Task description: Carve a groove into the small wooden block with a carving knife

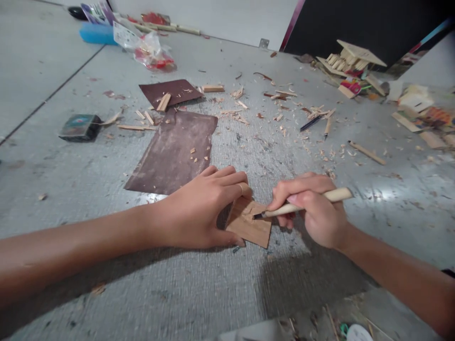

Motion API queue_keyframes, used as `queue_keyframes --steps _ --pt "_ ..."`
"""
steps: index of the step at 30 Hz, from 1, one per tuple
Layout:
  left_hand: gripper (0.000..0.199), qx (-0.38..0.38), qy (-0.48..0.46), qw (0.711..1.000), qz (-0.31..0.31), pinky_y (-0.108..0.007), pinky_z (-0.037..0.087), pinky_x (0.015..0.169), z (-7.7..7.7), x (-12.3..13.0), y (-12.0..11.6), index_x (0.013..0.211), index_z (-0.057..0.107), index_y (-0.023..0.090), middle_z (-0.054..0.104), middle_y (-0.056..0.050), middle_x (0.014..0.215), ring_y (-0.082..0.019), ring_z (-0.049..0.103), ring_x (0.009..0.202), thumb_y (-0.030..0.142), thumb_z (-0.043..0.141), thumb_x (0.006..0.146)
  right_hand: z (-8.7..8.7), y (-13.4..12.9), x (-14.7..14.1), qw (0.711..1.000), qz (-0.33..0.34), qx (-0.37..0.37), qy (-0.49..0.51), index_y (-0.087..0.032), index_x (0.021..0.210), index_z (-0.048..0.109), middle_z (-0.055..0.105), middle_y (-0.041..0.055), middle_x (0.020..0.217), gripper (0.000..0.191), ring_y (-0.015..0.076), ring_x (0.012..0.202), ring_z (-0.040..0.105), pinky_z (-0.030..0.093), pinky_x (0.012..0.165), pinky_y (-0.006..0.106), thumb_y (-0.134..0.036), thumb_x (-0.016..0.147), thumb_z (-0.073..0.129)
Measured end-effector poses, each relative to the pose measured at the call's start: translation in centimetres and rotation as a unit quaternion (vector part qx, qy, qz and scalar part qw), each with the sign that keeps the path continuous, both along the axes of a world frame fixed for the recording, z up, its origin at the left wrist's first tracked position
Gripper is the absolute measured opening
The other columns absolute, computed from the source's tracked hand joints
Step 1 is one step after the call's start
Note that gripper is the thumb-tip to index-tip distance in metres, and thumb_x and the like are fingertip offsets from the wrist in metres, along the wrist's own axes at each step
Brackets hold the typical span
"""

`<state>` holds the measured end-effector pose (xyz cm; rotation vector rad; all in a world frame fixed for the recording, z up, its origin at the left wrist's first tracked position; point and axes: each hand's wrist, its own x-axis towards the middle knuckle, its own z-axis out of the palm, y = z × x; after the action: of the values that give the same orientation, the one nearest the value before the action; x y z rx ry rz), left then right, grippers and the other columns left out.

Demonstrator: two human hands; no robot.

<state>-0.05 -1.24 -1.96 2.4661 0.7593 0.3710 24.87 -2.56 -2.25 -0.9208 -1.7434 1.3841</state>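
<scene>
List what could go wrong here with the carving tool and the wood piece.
1. The carving tool in the right hand points its tip toward the left hand, which pins the wood piece; a slip could likely cut those fingers.
2. The thin piece might split or skid on the floor, which is littered with wood shavings.

No lettering can be read anywhere; the print on the plastic packet (pixel 125 34) is blurred.
</scene>
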Motion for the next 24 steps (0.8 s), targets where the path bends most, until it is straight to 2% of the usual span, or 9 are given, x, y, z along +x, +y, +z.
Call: queue_keyframes --steps 5,8,11,14,17,20,24 --pt "0.052 -0.010 0.005 1.000 -0.005 -0.040 0.038 0.088 0.1 -0.1 0.1 0.121 0.066 0.018 0.066 -0.006 0.112 -0.027 0.057 0.103 0.046 0.087 0.082 0.7 1.7 -0.3 0.993 0.016 -0.115 -0.011 -0.017 0.068 0.070 0.064 0.0017 0.047 0.032 0.0127 0.032 0.052 0.038 0.033 0.021 -0.027 0.091 0.050" --pt "0.051 -0.016 0.012 1.000 -0.010 -0.040 0.039 0.088 0.3 -0.2 0.2 0.121 0.066 0.018 0.066 -0.006 0.114 -0.027 0.057 0.104 0.042 0.088 0.082 1.1 2.8 0.2 0.992 0.024 -0.123 0.019 -0.017 0.070 0.073 0.063 0.0016 0.046 0.033 0.0122 0.032 0.050 0.036 0.031 0.020 -0.033 0.091 0.053" --pt "0.049 -0.021 0.023 0.999 -0.013 -0.040 0.039 0.089 0.4 -0.3 0.4 0.117 0.066 0.018 0.065 -0.006 0.116 -0.028 0.056 0.105 0.040 0.089 0.080 1.6 3.1 1.1 0.995 0.003 -0.089 0.042 -0.018 0.075 0.078 0.066 0.0033 0.053 0.028 0.0132 0.039 0.056 0.038 0.034 0.021 -0.030 0.089 0.058" --pt "0.051 -0.030 0.023 0.999 -0.013 -0.040 0.040 0.089 0.5 -0.3 0.5 0.119 0.066 0.018 0.064 -0.006 0.117 -0.028 0.056 0.106 0.040 0.089 0.080 1.9 2.4 1.9 0.998 -0.007 -0.051 0.025 -0.020 0.081 0.081 0.069 0.0041 0.061 0.026 0.0142 0.047 0.061 0.042 0.040 0.023 -0.026 0.092 0.058" --pt "0.050 -0.036 0.014 0.999 -0.010 -0.040 0.040 0.089 0.6 -0.3 0.5 0.118 0.064 0.019 0.064 -0.005 0.117 -0.027 0.056 0.107 0.037 0.088 0.079 1.7 1.2 2.4 1.000 0.021 -0.007 -0.010 -0.023 0.088 0.081 0.070 0.0024 0.064 0.026 0.0144 0.053 0.062 0.045 0.047 0.026 -0.025 0.097 0.057" --pt "0.040 -0.034 0.006 0.999 -0.004 -0.039 0.039 0.086 0.7 -0.2 0.5 0.110 0.061 0.019 0.065 -0.005 0.111 -0.026 0.057 0.105 0.032 0.084 0.080 1.6 0.3 2.4 0.994 0.053 0.067 -0.062 -0.024 0.093 0.079 0.069 0.0007 0.066 0.025 0.0139 0.056 0.062 0.044 0.053 0.028 -0.026 0.103 0.055" --pt "0.040 -0.025 -0.027 0.999 0.013 -0.037 0.039 0.083 0.6 -0.2 0.3 0.112 0.058 0.020 0.065 -0.002 0.103 -0.022 0.059 0.094 0.030 0.079 0.079 1.9 -0.1 1.7 0.977 0.078 0.170 -0.104 -0.021 0.098 0.075 0.068 0.0013 0.070 0.023 0.0132 0.057 0.061 0.041 0.053 0.030 -0.022 0.104 0.053"
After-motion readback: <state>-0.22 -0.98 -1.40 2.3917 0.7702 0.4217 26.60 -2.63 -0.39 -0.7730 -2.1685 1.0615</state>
